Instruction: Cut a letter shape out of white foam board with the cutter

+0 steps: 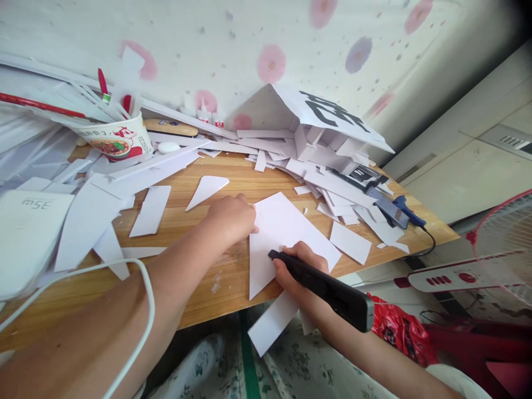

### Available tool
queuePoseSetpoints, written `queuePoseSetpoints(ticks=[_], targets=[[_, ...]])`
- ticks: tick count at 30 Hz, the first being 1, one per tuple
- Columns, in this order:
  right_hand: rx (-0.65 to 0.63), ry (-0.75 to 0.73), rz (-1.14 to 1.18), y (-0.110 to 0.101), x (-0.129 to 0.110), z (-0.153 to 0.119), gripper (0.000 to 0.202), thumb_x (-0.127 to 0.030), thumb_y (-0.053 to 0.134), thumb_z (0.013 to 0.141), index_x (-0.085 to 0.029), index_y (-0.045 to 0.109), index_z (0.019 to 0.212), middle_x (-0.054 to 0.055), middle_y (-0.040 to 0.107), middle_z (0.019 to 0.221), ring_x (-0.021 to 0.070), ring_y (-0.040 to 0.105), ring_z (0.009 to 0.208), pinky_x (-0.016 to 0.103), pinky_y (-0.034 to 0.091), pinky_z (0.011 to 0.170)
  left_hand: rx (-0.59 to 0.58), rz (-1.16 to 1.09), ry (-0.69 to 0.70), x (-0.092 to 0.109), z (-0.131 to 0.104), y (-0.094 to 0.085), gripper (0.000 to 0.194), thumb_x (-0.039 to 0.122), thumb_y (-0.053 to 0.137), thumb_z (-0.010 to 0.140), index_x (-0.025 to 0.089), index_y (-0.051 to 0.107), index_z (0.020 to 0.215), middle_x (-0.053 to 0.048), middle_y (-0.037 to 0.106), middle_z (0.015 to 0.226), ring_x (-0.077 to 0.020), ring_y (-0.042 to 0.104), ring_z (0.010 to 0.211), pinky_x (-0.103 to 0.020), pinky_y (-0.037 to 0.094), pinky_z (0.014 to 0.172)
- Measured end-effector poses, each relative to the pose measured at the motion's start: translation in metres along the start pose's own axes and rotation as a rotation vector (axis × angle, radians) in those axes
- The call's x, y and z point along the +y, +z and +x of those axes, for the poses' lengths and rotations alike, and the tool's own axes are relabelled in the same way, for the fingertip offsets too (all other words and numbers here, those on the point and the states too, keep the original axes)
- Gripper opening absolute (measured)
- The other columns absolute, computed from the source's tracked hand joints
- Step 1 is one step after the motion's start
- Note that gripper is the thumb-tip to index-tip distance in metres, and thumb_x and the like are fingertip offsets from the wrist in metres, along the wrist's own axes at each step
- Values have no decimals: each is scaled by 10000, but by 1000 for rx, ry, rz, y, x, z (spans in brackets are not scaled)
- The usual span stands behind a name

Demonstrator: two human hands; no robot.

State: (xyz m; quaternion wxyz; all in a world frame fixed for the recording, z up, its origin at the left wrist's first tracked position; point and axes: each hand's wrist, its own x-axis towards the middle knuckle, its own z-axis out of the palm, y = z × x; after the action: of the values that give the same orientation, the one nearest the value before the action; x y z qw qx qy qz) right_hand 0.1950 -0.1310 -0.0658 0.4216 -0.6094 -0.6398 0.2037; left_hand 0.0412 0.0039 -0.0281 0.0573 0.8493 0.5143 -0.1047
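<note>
A white sheet of board (286, 227) with slanted edges lies on the wooden table (224, 266), near its front edge. Curled at the board's left edge, my left hand (235, 216) grips it with thumb and fingers. My right hand (305, 263) is closed around a long, flat black tool (328, 291) over the board's lower right part. The tool's working end is hidden, so its exact kind does not show. Below my right hand, a white strip (274, 324) hangs past the table edge over my lap.
White offcuts (152, 210) lie left and right. At the back stand a paper noodle cup (120, 141) with tools and a white model house (328, 116). A blue glue gun (409, 210) lies right, near a fan (507, 244). A white cable (152, 299) crosses my left arm.
</note>
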Motion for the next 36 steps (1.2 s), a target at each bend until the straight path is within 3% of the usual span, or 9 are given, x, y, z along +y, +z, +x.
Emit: queuePoseSetpoints(ticks=[8, 12, 16, 18, 20, 23, 26, 31, 36], targets=[[-30, 171, 112, -1, 8, 4, 149, -349, 683, 729, -223, 610, 761, -6, 622, 658, 156, 548, 569, 277, 434, 537, 40, 15, 6, -4, -5, 3, 528, 555, 570, 818, 258, 631, 1250, -162, 578, 1229, -343, 603, 1031, -407, 471, 830], [257, 323, 548, -9, 22, 14, 125, -316, 665, 737, -211, 610, 776, -4, 615, 627, 157, 563, 543, 297, 455, 545, 104, -50, -40, -17, -8, 0, 506, 524, 511, 851, 264, 613, 1272, -130, 598, 1237, -323, 589, 1095, -393, 467, 861], [444, 303, 722, -39, 41, 22, 139, -279, 703, 707, -186, 611, 755, -11, 610, 608, 136, 563, 536, 273, 431, 529, 308, -38, -134, -8, -32, -17, 432, 463, 422, 911, 217, 635, 1196, -120, 633, 1173, -299, 615, 1038, -377, 479, 787], [443, 300, 745, -54, 51, 25, 159, -263, 739, 670, -173, 629, 743, -6, 617, 608, 140, 581, 545, 273, 435, 532, 316, -27, -99, 9, -52, -19, 362, 457, 431, 912, 216, 662, 1051, -87, 679, 991, -280, 649, 899, -365, 476, 702], [410, 308, 736, -64, 59, 26, 169, -267, 750, 659, -163, 643, 739, -2, 626, 619, 137, 590, 543, 269, 440, 530, 212, -14, -28, 27, -73, -12, 307, 460, 483, 894, 214, 654, 963, -68, 681, 868, -274, 655, 808, -362, 468, 653], [358, 302, 670, -69, 64, 26, 195, -294, 754, 647, -156, 646, 734, 2, 639, 616, 138, 600, 544, 259, 451, 520, 169, -61, 7, 50, -101, 11, 233, 414, 579, 861, 213, 641, 962, -72, 659, 934, -278, 636, 914, -362, 485, 708], [340, 309, 617, -68, 63, 25, 204, -310, 745, 641, -162, 636, 729, 0, 641, 587, 146, 606, 555, 252, 463, 517, 235, -75, -10, 62, -115, 33, 292, 383, 642, 832, 211, 634, 1067, -88, 630, 1006, -306, 587, 1016, -418, 486, 816], [313, 363, 598, -66, 55, 20, 186, -297, 738, 650, -159, 641, 729, 2, 640, 546, 143, 584, 506, 245, 456, 485, 316, -157, -55, 62, -116, 48, 225, 229, 602, 850, 195, 648, 1067, -83, 617, 1024, -282, 583, 1016, -414, 475, 882], [226, 410, 709, -70, 43, -9, 230, -339, 776, 660, -161, 646, 728, 6, 643, 576, 137, 590, 517, 225, 447, 472, 418, -299, -110, 36, -109, 47, 285, 150, 527, 828, 188, 649, 1083, -68, 624, 1098, -236, 609, 1017, -362, 483, 886]])
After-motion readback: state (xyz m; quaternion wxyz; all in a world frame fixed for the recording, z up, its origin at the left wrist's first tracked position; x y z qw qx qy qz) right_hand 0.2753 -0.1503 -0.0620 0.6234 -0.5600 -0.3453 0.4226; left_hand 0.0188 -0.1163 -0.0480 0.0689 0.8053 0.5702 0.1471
